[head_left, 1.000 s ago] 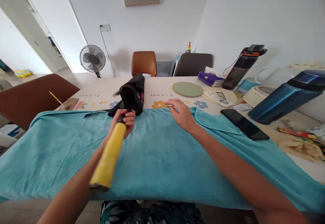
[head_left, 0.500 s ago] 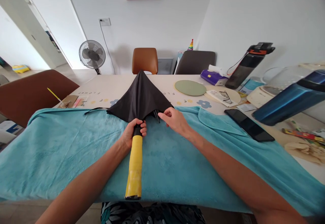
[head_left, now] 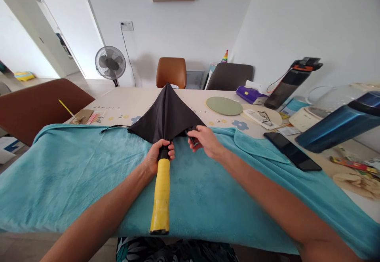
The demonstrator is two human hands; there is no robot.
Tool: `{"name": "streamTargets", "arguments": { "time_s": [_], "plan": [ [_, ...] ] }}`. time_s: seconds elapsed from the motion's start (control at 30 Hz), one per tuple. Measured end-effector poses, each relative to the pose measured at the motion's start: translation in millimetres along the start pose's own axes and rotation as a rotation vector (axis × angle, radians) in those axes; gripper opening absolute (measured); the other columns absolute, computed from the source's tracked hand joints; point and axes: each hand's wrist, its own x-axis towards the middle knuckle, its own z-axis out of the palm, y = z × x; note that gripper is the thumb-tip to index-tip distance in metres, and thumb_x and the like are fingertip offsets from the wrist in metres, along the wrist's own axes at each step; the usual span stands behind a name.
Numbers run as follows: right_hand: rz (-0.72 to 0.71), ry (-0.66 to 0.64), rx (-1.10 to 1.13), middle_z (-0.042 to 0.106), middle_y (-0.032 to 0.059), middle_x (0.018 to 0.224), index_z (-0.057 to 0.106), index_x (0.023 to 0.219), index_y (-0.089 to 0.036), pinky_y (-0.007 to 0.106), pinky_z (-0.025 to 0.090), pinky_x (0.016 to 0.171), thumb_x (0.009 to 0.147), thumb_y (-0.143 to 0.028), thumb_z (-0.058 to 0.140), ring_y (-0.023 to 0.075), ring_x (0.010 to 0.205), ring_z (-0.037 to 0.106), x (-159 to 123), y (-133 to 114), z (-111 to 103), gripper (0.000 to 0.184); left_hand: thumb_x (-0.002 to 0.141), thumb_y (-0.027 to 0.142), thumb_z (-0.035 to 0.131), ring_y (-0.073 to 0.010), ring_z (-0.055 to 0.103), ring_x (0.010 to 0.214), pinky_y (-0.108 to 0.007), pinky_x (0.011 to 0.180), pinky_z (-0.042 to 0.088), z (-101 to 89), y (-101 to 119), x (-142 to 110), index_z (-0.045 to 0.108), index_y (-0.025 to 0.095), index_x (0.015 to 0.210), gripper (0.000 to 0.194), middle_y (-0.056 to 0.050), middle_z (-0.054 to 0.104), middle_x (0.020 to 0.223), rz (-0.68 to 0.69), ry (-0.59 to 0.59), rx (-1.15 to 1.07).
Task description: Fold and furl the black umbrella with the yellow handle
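Note:
A black umbrella (head_left: 163, 115) lies partly folded on the teal cloth (head_left: 204, 198), its tip pointing away from me. Its handle (head_left: 160, 194) is wrapped in yellow tape and points toward me. My left hand (head_left: 160, 153) is closed around the black neck just above the yellow wrap. At the canopy's right edge, my right hand (head_left: 204, 140) pinches dark rib ends and the fabric there; the exact grip is partly hidden by the fingers. A thin black strap (head_left: 114, 127) trails from the canopy's left corner.
Right of the cloth lie a black phone (head_left: 292, 151), a blue bottle (head_left: 338, 121), a dark bottle (head_left: 291, 84), glasses (head_left: 265, 117) and a purple tissue pack (head_left: 251, 95). A green round mat (head_left: 224, 106) sits beyond. Chairs and a fan (head_left: 110, 63) stand behind the table.
My right hand has closed on the rib ends at the canopy's right edge, which earlier hung visible beside its fingers. The left hand keeps its hold. The whole view has shifted slightly.

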Motion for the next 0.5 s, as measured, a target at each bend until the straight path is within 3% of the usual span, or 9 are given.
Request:
{"name": "streamTargets", "arguments": {
  "time_s": [0.1,0.17,0.3,0.5],
  "plan": [
    [-0.210,0.088,-0.178,0.054,-0.0027,0.047,0.045,0.069,-0.018,0.019,0.039,0.030,0.071,-0.018,0.053,0.0098,0.033,0.049,2.3,-23.5,3.2,0.008,0.074,0.013,0.046,-0.0069,0.043,0.044,-0.019,0.041,0.044,-0.5,0.5,-0.2,0.048,0.014,0.078,0.004,0.003,0.044,0.058,0.001,-0.028,-0.008],
    [-0.317,0.073,-0.251,0.053,-0.0045,0.047,0.047,0.074,-0.019,0.018,0.038,0.030,0.071,-0.016,0.051,0.0095,0.033,0.049,4.6,-25.8,12.6,0.005,0.074,0.014,0.046,-0.0071,0.044,0.044,-0.020,0.042,0.044,-1.1,1.0,-0.4,0.048,0.014,0.078,0.004,0.003,0.044,0.057,-0.002,-0.039,-0.013],
    [-0.227,-0.124,-0.277,0.051,-0.0063,0.046,0.047,0.084,-0.019,0.017,0.037,0.028,0.074,-0.021,0.053,0.0100,0.034,0.050,5.9,-2.0,36.4,0.012,0.075,0.016,0.045,-0.0094,0.049,0.048,-0.022,0.046,0.048,-3.3,1.7,-0.3,0.049,0.013,0.072,0.006,0.000,0.048,0.058,0.009,-0.024,0.005],
    [-0.204,-0.193,-0.223,0.057,-0.0038,0.054,0.046,0.077,-0.018,0.014,0.033,0.029,0.077,-0.020,0.048,0.0066,0.036,0.048,5.6,14.9,42.3,0.003,0.076,0.018,0.047,-0.0128,0.057,0.055,-0.024,0.055,0.053,-5.6,0.1,2.5,0.054,0.010,0.068,0.014,-0.007,0.057,0.061,0.007,0.028,0.077]
  ]
}}
